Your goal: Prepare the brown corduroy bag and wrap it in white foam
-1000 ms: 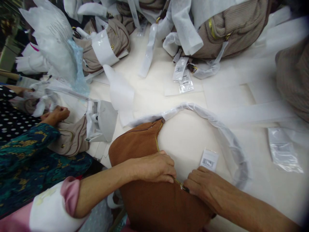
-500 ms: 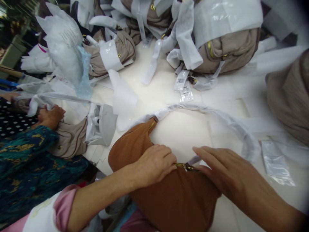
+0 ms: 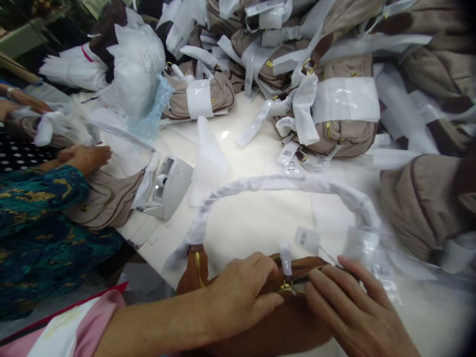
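Note:
A brown bag [image 3: 260, 332] lies in front of me at the table's edge, its top zipper partly parted. Its long handle [image 3: 275, 183], wrapped in white tissue, arches away over the table. My left hand [image 3: 241, 292] is closed on the bag's top edge, left of the gold zipper pull [image 3: 286, 286]. A white-wrapped tab [image 3: 285, 259] stands up beside the pull. Across the right end of the opening lies my right hand [image 3: 353, 302], its fingers stretched out over the fabric. A paper tag [image 3: 308, 239] with a barcode rests just behind the bag.
Wrapped taupe bags [image 3: 345, 104] are heaped along the back, and another taupe bag [image 3: 416, 203] stands at the right. A grey-white device [image 3: 174, 188] sits to the left. Beyond it, a co-worker's hands [image 3: 87, 156] are near a taupe bag [image 3: 107, 198]. Tissue paper [image 3: 208, 158] lies mid-table.
The bag has come closer to me and its top now faces up more, with the zipper gap showing. My right hand has moved down onto the bag. The barcode tag has come into view.

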A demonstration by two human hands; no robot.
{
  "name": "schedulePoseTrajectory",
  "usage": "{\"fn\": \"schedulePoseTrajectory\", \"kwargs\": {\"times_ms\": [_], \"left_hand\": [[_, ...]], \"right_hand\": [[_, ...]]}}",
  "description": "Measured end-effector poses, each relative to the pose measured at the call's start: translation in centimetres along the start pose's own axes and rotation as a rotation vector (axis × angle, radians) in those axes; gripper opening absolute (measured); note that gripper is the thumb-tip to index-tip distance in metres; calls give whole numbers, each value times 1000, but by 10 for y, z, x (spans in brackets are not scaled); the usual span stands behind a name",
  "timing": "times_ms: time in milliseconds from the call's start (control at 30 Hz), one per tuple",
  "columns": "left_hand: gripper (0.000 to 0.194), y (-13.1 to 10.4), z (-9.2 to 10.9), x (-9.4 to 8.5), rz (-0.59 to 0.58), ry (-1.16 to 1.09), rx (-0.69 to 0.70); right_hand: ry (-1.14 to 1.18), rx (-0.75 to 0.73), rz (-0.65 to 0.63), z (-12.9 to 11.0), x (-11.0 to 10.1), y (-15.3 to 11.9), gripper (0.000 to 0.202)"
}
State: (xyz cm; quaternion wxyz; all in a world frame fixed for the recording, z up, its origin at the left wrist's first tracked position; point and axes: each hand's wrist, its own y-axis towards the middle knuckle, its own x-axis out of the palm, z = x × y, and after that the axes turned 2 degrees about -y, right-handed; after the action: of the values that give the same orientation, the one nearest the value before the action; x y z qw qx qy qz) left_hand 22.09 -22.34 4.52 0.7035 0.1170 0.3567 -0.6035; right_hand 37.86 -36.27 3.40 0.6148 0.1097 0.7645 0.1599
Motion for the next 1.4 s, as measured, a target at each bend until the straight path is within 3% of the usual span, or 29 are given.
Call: {"fn": "schedulePoseTrajectory", "kwargs": {"times_ms": [133, 267, 367, 600, 800, 1000, 1133, 1200, 1333, 1400], "left_hand": [[52, 2, -14, -13, -12, -28, 275], [34, 12, -33, -14, -184, 3, 423], [17, 16, -47, -10, -184, 71, 434], [10, 19, -69, 2, -51, 378, 638], [8, 23, -80, 4, 85, 401, 799], [7, 22, -88, 24, 331, 389, 803], [4, 18, -89, 39, 443, 367, 713], [3, 16, -88, 43, 465, 357, 670], [5, 15, -83, 47, 424, 319, 647], [5, 16, -82, 49, 399, 299, 638]], "right_hand": [[57, -65, 86, -11, 9, -8, 27], [87, -92, 53, -13, 15, -16, 25], [93, -100, 5, -15, 17, -15, 26], [-66, 151, -272, -36, 25, 5, 34], [58, 112, -191, -36, 37, -11, 31], [166, 112, -139, -35, 50, -24, 28], [225, 156, -116, -35, 46, -17, 25], [209, 165, -199, -31, 38, -9, 24], [256, 217, -638, -14, 31, 8, 24], [327, 261, -789, -6, 36, 13, 22]]}}
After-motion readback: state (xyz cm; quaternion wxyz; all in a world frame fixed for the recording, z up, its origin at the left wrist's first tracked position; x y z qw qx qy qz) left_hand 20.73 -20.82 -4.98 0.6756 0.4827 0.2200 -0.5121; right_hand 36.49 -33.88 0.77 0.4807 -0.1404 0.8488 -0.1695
